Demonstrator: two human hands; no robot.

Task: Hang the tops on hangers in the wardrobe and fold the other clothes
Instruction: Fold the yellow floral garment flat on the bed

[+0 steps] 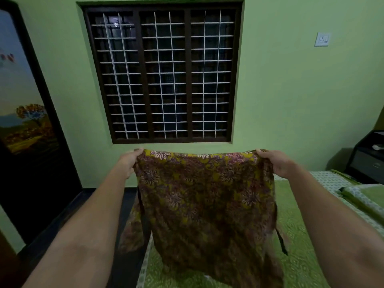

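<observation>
Both hands [129, 161] [276, 163] grip floral garment [205, 200] w/ top edge taut

Green wall [280, 90], barred window [163, 73], dim rm

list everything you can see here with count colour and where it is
floral garment: one, mustard with maroon and pink flowers, held up by its top corners over the bed
bed cover: one, green patterned, lower right
pillow: one, green and white, right edge
window: one, dark frame with white grille, centre wall
wall switch: one, white, upper right
wardrobe door: one, dark with landscape picture, left
cabinet: one, black, right
left hand: grips the garment's left corner
right hand: grips the right corner
</observation>
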